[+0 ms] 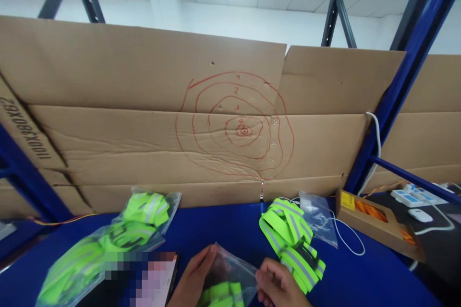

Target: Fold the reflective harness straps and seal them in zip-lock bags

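Note:
A clear plastic bag [234, 268] is stretched between my two hands at the bottom middle, its upper edge facing away from me. My left hand [192, 278] grips its left edge, with the thumb along the plastic. On the other side, my right hand [277, 284] pinches the bag's right corner. Inside sits a folded neon-green reflective strap [223, 294] with grey stripes, partly cut off by the frame. Just beyond my right hand lie loose reflective straps [288, 230]. To the left, bagged reflective straps [126, 230] lie in a row.
A flat dark object [173, 273], partly pixelated, lies left of my left hand. Behind the loose straps are a clear bag [319, 218] and a white cable [355, 235]. An open cardboard box [378, 225] holds orange items. A cardboard wall [126, 139] with red rings closes the back.

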`<state>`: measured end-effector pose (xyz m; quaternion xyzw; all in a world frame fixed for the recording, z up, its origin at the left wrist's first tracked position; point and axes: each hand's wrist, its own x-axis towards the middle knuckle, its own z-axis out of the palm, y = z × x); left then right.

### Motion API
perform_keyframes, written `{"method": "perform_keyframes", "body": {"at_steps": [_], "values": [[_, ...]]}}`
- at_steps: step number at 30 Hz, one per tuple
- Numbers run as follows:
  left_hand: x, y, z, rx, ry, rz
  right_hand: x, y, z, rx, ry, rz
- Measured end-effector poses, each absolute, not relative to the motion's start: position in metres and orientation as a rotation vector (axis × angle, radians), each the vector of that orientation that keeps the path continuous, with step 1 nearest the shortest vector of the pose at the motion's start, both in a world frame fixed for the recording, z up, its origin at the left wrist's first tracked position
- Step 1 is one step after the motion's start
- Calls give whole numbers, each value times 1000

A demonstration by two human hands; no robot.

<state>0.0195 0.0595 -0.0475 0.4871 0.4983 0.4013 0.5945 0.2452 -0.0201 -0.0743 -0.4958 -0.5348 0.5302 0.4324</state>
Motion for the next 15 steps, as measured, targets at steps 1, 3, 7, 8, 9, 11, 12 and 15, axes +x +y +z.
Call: {"method": "perform_keyframes", "body": {"at_steps": [1, 3, 7, 8, 9, 11, 12, 15], "values": [[19, 59, -48, 1179, 1181, 931, 246, -22, -74, -1244, -1385, 1260], [20, 57, -47, 1288, 1188, 937, 248, -24, -73, -1256, -1462, 1205], [22, 49, -42, 1456, 1206, 977, 248, -22, -74, -1244, -1465, 1340], [22, 47, -41, 1478, 1193, 973, 247, -22, -74, -1225, -1456, 1379], [23, 45, -40, 1495, 1168, 961, 247, -21, -73, -1205, -1450, 1404], [24, 43, -39, 1516, 1100, 923, 246, -20, -72, -1171, -1456, 1427], [25, 43, -39, 1517, 1069, 900, 245, -20, -71, -1163, -1461, 1421], [27, 41, -39, 1511, 999, 831, 244, -22, -65, -1157, -1462, 1388]]}}
